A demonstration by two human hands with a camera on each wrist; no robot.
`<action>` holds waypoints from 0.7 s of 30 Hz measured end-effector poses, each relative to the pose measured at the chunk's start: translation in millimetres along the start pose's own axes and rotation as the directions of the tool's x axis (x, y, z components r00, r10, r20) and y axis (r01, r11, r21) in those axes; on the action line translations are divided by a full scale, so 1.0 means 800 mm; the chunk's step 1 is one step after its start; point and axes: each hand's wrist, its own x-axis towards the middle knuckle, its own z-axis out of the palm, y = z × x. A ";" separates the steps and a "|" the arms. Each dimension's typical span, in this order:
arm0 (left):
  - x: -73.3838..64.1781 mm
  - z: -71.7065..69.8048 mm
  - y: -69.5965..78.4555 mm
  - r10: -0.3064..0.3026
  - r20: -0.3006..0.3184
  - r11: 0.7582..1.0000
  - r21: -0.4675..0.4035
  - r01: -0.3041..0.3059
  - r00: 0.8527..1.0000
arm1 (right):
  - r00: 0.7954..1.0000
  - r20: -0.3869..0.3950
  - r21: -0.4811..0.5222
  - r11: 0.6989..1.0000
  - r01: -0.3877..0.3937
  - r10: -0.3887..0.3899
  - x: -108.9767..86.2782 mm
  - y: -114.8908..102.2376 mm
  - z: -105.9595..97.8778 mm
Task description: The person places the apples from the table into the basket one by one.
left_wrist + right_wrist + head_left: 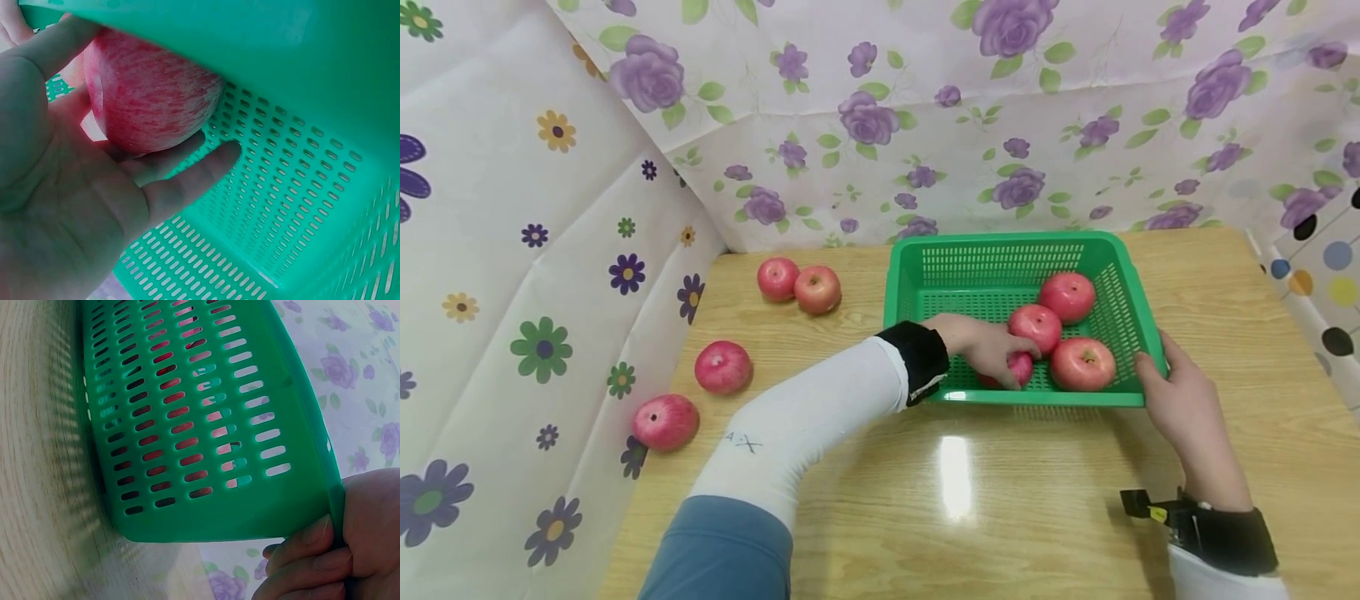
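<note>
Left sleeve [722, 533], blue then white, sits closest; black wristband [913, 360] at its end. Left hand [988, 346] is down in the green basket [1045, 400], thumb and fingers pinching the held apple [1021, 369], which is by the near wall. Right hand [1183, 408] grips the basket's near right corner, fingers curled over the rim. Just past the left hand: second apple [1035, 329]; to its right, third apple [1082, 364]; farther out, fourth apple [1067, 297]. Left of the left hand, on the wood table [1037, 500]: touching apple pair [817, 292] farthest out, lone apple [723, 367] just beside the sleeve, another apple [666, 422] furthest left and closer to the body. Flowered sheet [865, 117] hangs beyond both hands.
</note>
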 end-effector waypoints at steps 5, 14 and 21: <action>-0.001 0.001 0.002 -0.033 0.002 0.999 0.017 0.033 0.999 | 1.000 0.001 0.001 1.000 -0.002 0.002 0.000 0.001 0.000; -0.005 0.001 0.006 -0.089 0.014 0.996 0.025 0.088 0.996 | 1.000 0.001 0.000 1.000 -0.006 0.006 0.000 0.000 0.000; -0.004 -0.001 0.006 -0.122 0.023 0.992 0.035 0.121 0.992 | 1.000 0.004 -0.002 1.000 0.009 -0.009 -0.001 -0.001 -0.001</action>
